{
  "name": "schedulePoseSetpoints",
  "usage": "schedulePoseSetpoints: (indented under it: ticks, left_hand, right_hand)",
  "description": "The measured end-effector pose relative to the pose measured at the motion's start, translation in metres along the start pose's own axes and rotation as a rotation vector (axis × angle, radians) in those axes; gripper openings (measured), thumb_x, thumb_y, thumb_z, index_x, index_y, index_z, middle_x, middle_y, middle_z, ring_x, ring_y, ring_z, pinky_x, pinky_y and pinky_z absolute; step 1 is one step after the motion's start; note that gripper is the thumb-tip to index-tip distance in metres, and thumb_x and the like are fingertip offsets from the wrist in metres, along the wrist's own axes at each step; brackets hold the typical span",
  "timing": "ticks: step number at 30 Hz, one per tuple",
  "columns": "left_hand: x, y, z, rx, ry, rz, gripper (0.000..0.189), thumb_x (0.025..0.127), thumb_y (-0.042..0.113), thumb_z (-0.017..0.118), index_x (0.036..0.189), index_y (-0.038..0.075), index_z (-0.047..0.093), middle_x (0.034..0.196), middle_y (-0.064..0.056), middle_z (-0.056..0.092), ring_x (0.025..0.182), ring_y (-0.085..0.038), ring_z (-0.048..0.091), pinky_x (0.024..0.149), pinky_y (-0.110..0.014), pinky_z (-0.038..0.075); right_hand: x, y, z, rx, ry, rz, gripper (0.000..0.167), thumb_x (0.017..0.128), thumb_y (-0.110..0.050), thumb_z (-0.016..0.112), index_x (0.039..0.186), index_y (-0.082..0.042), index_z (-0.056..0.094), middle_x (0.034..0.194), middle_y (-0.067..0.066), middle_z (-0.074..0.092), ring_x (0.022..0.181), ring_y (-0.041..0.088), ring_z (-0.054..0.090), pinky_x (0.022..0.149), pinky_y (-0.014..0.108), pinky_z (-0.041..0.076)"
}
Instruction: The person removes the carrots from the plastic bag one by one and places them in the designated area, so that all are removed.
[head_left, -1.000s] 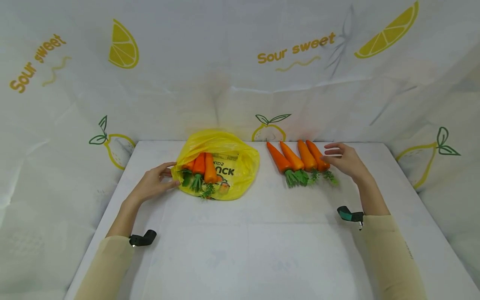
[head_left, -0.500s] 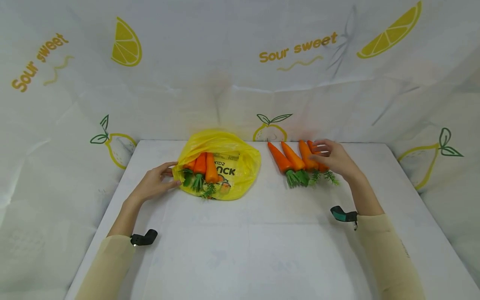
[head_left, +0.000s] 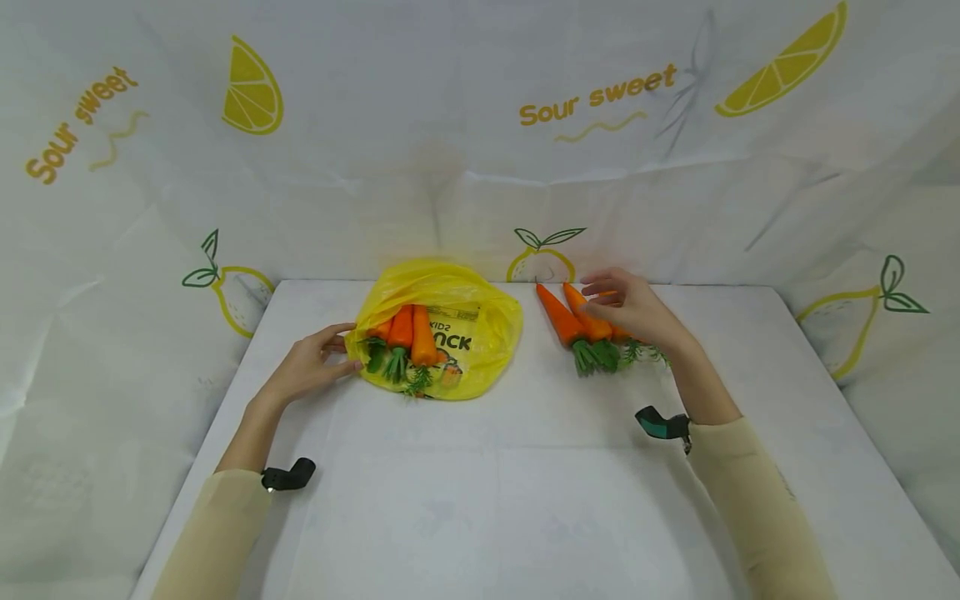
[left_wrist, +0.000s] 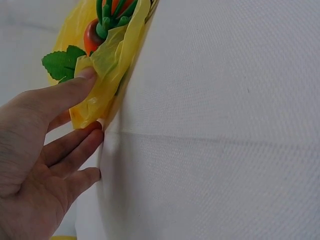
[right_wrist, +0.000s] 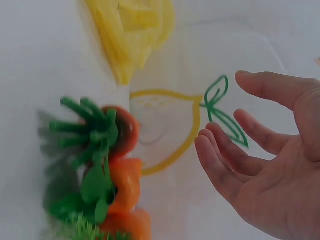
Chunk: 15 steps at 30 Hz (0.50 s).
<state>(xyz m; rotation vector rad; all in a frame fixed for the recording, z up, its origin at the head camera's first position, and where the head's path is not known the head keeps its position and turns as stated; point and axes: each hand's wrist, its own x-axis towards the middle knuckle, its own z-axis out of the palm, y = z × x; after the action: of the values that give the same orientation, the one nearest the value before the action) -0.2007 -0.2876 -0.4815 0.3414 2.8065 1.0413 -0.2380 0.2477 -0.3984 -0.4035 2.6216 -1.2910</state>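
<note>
On the left of the head view, my left hand [head_left: 311,362] holds the mouth of a yellow plastic bag [head_left: 491,342] at its left edge. The left wrist view has the thumb on the bag's rim [left_wrist: 95,102], with other fingertips below it. Several orange carrots [head_left: 422,337] with green tops lie in the bag's opening. To the right, more carrots [head_left: 557,317] lie side by side in a row. My right hand [head_left: 637,315] hovers over this row, hiding part of the right-hand carrots. Its fingers are relaxed and apart from the carrots [right_wrist: 126,185] in the right wrist view.
A white table [head_left: 480,500] carries everything. Behind it rises a white cloth backdrop [head_left: 420,100] printed with lemons and lettering, which also covers both sides. Each wrist wears a small black camera.
My right hand has moved left from the rightmost carrot, across the row towards the middle carrots. My left hand, the bag and the carrots stay where they were.
</note>
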Motion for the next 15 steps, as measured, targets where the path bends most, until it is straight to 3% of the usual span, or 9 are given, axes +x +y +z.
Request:
schedulePoseSetpoints:
  ticks: [3,5,10,15]
  left_hand:
    - [0.0,-0.001,0.0,-0.005,-0.003,0.003,0.073,0.098,0.025,0.082,0.161,0.005,0.049,0.138,-0.027,0.071,0.131,-0.044,0.068,0.122,-0.067,0.045]
    - [0.001,-0.002,0.0,-0.002,-0.003,0.002,0.073,0.098,0.026,0.082,0.161,0.006,0.049,0.138,-0.027,0.071,0.131,-0.044,0.068,0.122,-0.067,0.045]
    - [0.001,-0.002,0.0,0.0,-0.01,-0.003,0.074,0.098,0.027,0.082,0.161,0.006,0.049,0.139,-0.027,0.071,0.131,-0.044,0.068,0.122,-0.066,0.045]
    - [0.002,0.0,-0.001,-0.002,-0.013,-0.002,0.074,0.098,0.025,0.082,0.161,0.005,0.049,0.139,-0.027,0.071,0.131,-0.044,0.068,0.123,-0.066,0.045]
  right_hand:
    - [0.004,-0.011,0.011,0.015,-0.02,-0.051,0.048,0.104,-0.015,0.072,0.146,0.003,0.057,0.149,0.031,0.061,0.135,0.049,0.062,0.113,0.055,0.057]
    - [0.007,-0.018,0.019,0.023,-0.03,-0.074,0.046,0.103,-0.013,0.073,0.144,0.003,0.059,0.148,0.029,0.062,0.136,0.048,0.061,0.115,0.06,0.054]
    - [0.017,-0.032,0.043,0.028,-0.073,-0.087,0.047,0.102,-0.017,0.075,0.144,-0.002,0.06,0.147,0.025,0.064,0.134,0.044,0.064,0.114,0.058,0.056]
    - [0.028,-0.041,0.063,0.044,-0.104,-0.118,0.048,0.1,-0.015,0.078,0.142,0.002,0.06,0.143,0.027,0.066,0.127,0.042,0.068,0.111,0.057,0.058]
